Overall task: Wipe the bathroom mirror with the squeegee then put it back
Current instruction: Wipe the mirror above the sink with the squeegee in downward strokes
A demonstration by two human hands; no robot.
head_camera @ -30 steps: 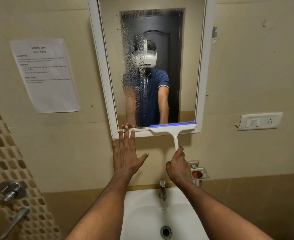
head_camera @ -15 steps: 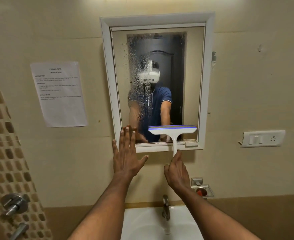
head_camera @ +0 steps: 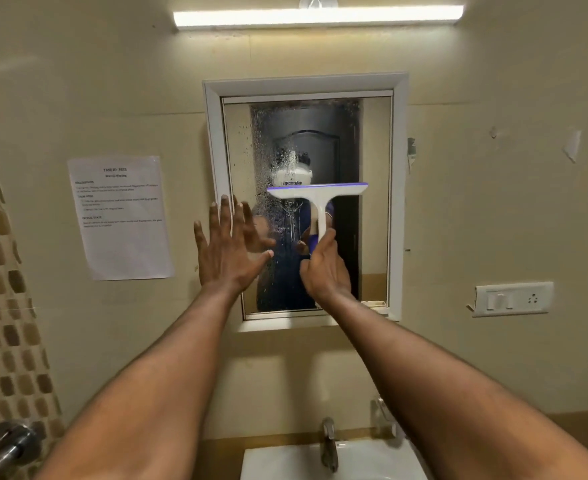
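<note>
The white-framed bathroom mirror [head_camera: 375, 209] hangs on the beige wall, its left-centre glass covered in water droplets. My right hand [head_camera: 325, 268] grips the handle of a white squeegee [head_camera: 318, 195] with a blue blade edge. The blade lies level across the middle of the glass. My left hand [head_camera: 228, 251] is open with fingers spread, flat against the mirror's left frame and glass. A person's reflection shows behind the squeegee.
A printed paper sheet [head_camera: 121, 216] is taped left of the mirror. A switch plate [head_camera: 512, 299] sits on the right wall. Below are a white sink [head_camera: 285, 460] with a chrome tap [head_camera: 328, 445]. A tube light [head_camera: 316, 16] glows above. Shower fittings [head_camera: 7, 445] sit lower left.
My right hand has lifted the squeegee from the mirror's bottom edge up to its middle. My left hand has risen from below the frame onto the mirror's left side. The view tilted upward.
</note>
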